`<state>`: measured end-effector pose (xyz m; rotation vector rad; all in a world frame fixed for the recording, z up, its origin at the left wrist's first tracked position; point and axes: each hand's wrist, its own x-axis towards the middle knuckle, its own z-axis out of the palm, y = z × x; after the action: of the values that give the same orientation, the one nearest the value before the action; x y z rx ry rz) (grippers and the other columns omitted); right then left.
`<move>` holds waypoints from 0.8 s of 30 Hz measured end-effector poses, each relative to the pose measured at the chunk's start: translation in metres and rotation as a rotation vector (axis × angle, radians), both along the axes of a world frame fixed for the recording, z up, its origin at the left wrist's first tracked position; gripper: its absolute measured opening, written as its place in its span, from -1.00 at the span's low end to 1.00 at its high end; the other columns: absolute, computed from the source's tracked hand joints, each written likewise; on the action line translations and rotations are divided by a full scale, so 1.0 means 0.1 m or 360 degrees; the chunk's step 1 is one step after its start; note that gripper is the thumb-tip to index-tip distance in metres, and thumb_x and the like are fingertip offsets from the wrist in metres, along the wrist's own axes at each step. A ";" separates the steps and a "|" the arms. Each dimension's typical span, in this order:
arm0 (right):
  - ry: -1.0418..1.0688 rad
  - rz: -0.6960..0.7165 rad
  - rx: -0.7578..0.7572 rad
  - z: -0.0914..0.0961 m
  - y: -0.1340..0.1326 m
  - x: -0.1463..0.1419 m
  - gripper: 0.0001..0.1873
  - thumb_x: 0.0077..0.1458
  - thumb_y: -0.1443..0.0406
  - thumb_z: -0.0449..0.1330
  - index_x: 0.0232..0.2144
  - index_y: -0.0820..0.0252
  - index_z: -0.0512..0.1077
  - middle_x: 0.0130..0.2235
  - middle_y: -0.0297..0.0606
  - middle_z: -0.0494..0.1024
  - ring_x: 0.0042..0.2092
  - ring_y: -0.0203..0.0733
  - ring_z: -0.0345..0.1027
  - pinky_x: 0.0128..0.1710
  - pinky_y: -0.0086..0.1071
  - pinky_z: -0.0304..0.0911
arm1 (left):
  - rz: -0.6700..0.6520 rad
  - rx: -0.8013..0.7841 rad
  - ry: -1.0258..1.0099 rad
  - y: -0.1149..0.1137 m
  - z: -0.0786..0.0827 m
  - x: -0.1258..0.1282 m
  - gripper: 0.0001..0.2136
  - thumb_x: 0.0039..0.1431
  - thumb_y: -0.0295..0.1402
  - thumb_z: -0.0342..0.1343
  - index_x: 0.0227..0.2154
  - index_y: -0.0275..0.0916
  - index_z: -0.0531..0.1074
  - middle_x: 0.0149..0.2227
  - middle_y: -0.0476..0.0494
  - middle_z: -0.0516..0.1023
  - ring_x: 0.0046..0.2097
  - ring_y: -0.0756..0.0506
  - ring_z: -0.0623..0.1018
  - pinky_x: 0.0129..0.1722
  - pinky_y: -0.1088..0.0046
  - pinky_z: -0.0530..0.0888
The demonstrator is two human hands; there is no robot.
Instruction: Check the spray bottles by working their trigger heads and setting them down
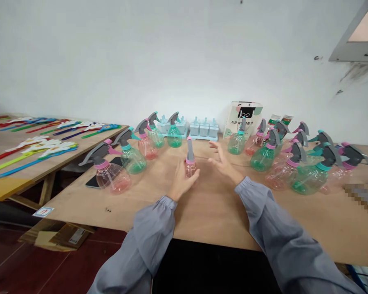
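In the middle of the table stands a pink spray bottle (189, 166) with a grey trigger head and pink collar. My left hand (183, 179) wraps round its body from the near left side, hiding most of it. To the right of that bottle, my right hand (222, 161) hovers with its fingers spread and nothing in them. A green spray bottle (236, 143) stands beyond my right hand, and another green spray bottle (174, 136) is behind the held one.
More pink and green spray bottles (280, 175) crowd the right side; several, including a pink one (113, 177), line the left, near a dark phone (93, 181). Popsicle moulds (204, 130) and a printed paper bag (233, 118) stand by the wall. Colourful long-handled items (37, 153) cover the left table.
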<state>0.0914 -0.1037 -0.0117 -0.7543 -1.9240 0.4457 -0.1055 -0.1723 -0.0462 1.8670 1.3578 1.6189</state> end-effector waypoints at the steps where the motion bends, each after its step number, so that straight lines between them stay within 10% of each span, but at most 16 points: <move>1: -0.0011 0.0173 -0.0055 0.04 -0.12 -0.10 -0.11 0.04 -0.16 0.25 0.29 0.03 0.12 0.29 0.00 0.26 0.28 0.10 0.19 0.28 0.04 0.11 | -0.0051 0.0014 0.0039 -0.01 -0.02 0.05 -0.63 0.12 -0.26 0.21 -0.01 -0.18 0.34 -0.07 -0.23 0.47 0.02 -0.21 0.53 0.05 0.17 0.47; 7: 0.0292 0.0315 -0.0398 0.17 -0.41 -0.34 -0.20 0.08 -0.05 0.28 0.29 -0.01 0.18 0.18 -0.09 0.44 0.20 -0.03 0.35 0.24 -0.10 0.23 | -0.0245 0.0076 0.0521 -0.15 -0.16 0.30 -0.28 0.16 -0.13 0.19 0.31 -0.26 0.09 0.28 -0.52 0.26 0.34 -0.40 0.28 0.26 -0.05 0.30; 11: 0.0392 0.0256 -0.0493 0.25 -0.33 -0.19 -0.42 0.13 0.00 0.23 0.16 0.02 0.36 0.06 -0.11 0.55 0.12 -0.05 0.44 0.19 -0.09 0.29 | -0.0419 0.0173 0.0742 -0.02 -0.09 0.21 -0.34 0.18 -0.06 0.17 0.28 -0.16 0.16 0.25 -0.38 0.36 0.28 -0.34 0.37 0.27 0.00 0.29; 18: 0.0346 0.0400 -0.0484 0.31 -0.30 -0.04 -0.51 0.04 0.16 0.28 0.05 0.02 0.41 0.01 -0.16 0.56 0.10 -0.06 0.46 0.17 -0.10 0.31 | 0.0611 0.0132 -0.0038 1.18 0.33 -0.49 -0.66 0.09 -0.40 0.17 -0.06 -0.26 0.29 0.03 -0.32 0.40 0.15 -0.22 0.42 0.22 0.15 0.33; 24: 0.0366 0.0375 -0.0505 0.29 -0.24 -0.11 -0.71 -0.01 0.24 0.25 -0.16 0.04 0.47 -0.05 -0.19 0.59 0.08 -0.05 0.47 0.17 -0.09 0.31 | 0.0687 -0.0176 -0.0117 1.96 0.53 -0.84 -0.39 -0.05 -0.35 0.35 0.04 -0.31 0.18 0.13 -0.45 0.33 0.29 -0.30 0.32 0.28 0.16 0.26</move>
<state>0.0806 -0.1275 0.0172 -0.6447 -1.7503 0.9590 -0.1892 0.0236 0.0065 1.5056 1.8701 1.7397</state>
